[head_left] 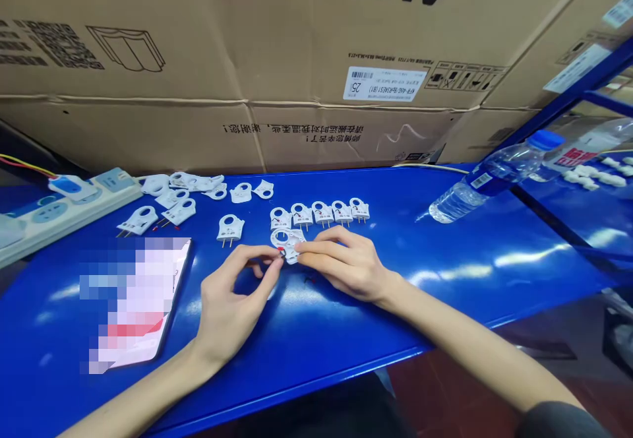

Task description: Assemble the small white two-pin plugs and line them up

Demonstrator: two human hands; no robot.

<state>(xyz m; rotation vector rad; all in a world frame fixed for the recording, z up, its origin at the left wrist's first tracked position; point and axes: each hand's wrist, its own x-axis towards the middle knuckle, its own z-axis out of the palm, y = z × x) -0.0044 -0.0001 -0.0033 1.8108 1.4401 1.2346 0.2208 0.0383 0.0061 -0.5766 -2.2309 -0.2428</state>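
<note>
Near the middle of the table, my right hand [349, 265] grips a white plastic plug housing [293, 236] with a round hole, fingertips on its right side. My left hand [230, 299] pinches a small red-and-black part [281, 252] against the housing's left side; whether it is seated there I cannot tell. Just behind stands a row of several white plugs [322, 214] with metal pins toward me. Another white plug [230, 228] lies apart to the left. A tiny dark piece with red [309, 280] rests on the table below my right fingers.
A pile of white plug pieces [195, 184] lies at the back left, beside a power strip [64, 207]. A phone [143, 306], its screen blurred out, lies left of my left hand. A water bottle [459, 194] lies tilted at right. A large carton [297, 49] walls the back.
</note>
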